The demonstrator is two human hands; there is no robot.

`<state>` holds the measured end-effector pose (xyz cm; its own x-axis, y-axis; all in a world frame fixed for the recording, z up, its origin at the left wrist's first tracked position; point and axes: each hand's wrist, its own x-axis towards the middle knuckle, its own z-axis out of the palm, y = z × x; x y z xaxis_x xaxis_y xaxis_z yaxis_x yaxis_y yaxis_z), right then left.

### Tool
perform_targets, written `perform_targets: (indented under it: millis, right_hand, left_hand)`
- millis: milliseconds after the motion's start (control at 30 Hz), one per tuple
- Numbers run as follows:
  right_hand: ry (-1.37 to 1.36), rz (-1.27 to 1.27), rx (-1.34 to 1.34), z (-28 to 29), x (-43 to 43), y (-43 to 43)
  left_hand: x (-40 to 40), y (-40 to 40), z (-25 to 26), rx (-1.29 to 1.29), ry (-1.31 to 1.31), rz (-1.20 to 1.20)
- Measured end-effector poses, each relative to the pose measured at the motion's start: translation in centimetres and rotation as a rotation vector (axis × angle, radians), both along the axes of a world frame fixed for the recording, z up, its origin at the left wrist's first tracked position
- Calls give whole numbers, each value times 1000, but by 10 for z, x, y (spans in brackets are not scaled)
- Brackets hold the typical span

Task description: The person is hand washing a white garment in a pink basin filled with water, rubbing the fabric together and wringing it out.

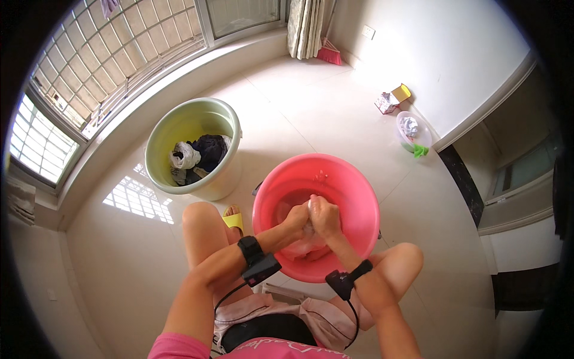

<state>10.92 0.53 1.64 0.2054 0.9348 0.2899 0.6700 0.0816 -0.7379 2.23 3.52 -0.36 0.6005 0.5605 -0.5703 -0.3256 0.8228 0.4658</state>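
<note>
A large pink plastic bucket (pixel 358 188) stands between my knees. My left hand (pixel 297 220) and my right hand (pixel 325 216) meet over its middle, fists pressed together around a wet, whitish cloth (pixel 308 229). Most of that cloth is hidden by my fingers. Below them, pale wet fabric (pixel 300 247) lies in the bucket; how much water is there I cannot tell. White suds (pixel 320 175) cling to the far inner wall.
A pale green bucket (pixel 157 148) holding dark and white laundry (pixel 208 152) stands ahead to the left. By the right wall are a small basin (pixel 419 128) and an opened box (pixel 386 104). A pink broom (pixel 329 54) leans in the far corner. Cables hang from my wrist devices.
</note>
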Motion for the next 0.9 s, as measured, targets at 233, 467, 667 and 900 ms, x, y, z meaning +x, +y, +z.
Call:
perform_targets:
  millis: [233, 467, 667, 900]
  right_hand:
    - [-153, 35, 101, 13, -21, -10]
    - [-78, -85, 24, -3, 14, 14]
    - [421, 77, -197, 20, 38, 8]
    - [823, 311, -422, 34, 41, 3]
  left_hand:
    - [-14, 21, -29, 94, -300, -112]
    - [-1, 11, 2, 257, 94, -96]
    - [-25, 37, 53, 843, 432, -588]
    - [-25, 35, 52, 1108, 654, -704]
